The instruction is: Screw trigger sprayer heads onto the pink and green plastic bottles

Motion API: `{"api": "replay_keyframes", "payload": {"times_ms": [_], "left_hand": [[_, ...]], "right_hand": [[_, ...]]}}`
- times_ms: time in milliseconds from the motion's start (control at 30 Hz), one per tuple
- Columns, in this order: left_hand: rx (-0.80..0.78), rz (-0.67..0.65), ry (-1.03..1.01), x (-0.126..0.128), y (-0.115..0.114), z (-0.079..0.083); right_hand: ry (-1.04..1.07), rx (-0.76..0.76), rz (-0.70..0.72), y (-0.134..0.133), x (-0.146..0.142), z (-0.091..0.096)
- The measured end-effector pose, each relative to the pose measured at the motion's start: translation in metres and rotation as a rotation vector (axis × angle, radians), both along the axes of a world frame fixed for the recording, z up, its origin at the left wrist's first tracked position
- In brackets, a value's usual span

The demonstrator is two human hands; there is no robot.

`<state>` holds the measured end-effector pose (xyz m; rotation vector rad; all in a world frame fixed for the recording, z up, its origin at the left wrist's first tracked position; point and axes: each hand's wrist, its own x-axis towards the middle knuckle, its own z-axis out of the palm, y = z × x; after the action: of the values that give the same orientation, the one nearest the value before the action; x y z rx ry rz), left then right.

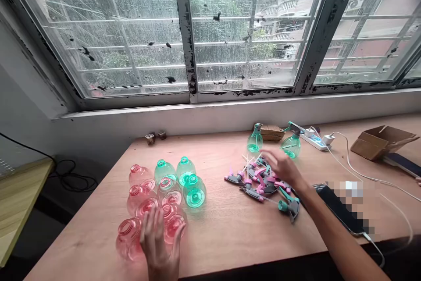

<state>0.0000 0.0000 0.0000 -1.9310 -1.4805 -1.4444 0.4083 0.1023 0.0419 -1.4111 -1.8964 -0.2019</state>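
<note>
Bottles and spray heads on a table [226, 239], with both hands at work. The step in hand appeared to be the pairing of bottles with heads: the left hand [161, 241] lay at the near pink bottles [126, 246], its grip spread, thumb apart from the fingers, though contact could not be confirmed. The right hand [280, 165] was over the far right side of the heaped spray heads [251, 192]; its grip was blurred, and whether it pinched anything could not be told. The next move was judged to call for singling out one head without dragging its tangled neighbours. The pink bottles, clear, rounded and open-necked, stood clustered on the left of the table, beside similar green bottles [194, 193]. The heads were grey with pink parts; a green spray head [289, 205] lay at the heap's near edge. Beyond the heap stood two green bottles with heads fitted [254, 142].
</note>
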Motion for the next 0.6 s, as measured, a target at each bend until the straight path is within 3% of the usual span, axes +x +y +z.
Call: {"api": "replay_keyframes", "payload": {"times_ms": [67,167,267,333,400,467,533,600], "left_hand": [[0.048,0.008,-0.005,-0.002,0.004,0.0],[0.082,-0.046,-0.025,0.0,0.003,0.006],[0.1,-0.104,-0.05,0.006,-0.01,0.017],[0.09,-0.153,-0.07,0.013,-0.019,0.022],[0.059,-0.213,-0.093,0.026,-0.025,0.024],[0.053,-0.255,-0.095,0.044,-0.025,0.023],[0.096,-0.225,-0.061,0.066,-0.02,0.024],[0.099,-0.209,-0.006,0.088,-0.012,0.031]], "right_hand": [[-0.003,0.033,-0.183,0.04,0.009,0.024],[-0.145,-0.054,-0.289,0.092,0.016,0.055],[-0.226,-0.129,-0.27,0.121,0.019,0.076],[-0.238,-0.126,-0.239,0.122,0.015,0.085],[-0.235,-0.085,-0.232,0.105,0.002,0.09],[-0.193,0.016,-0.257,0.068,-0.021,0.09],[-0.034,0.229,-0.255,0.013,-0.051,0.085],[0.079,0.292,-0.132,-0.05,-0.08,0.077]]}}
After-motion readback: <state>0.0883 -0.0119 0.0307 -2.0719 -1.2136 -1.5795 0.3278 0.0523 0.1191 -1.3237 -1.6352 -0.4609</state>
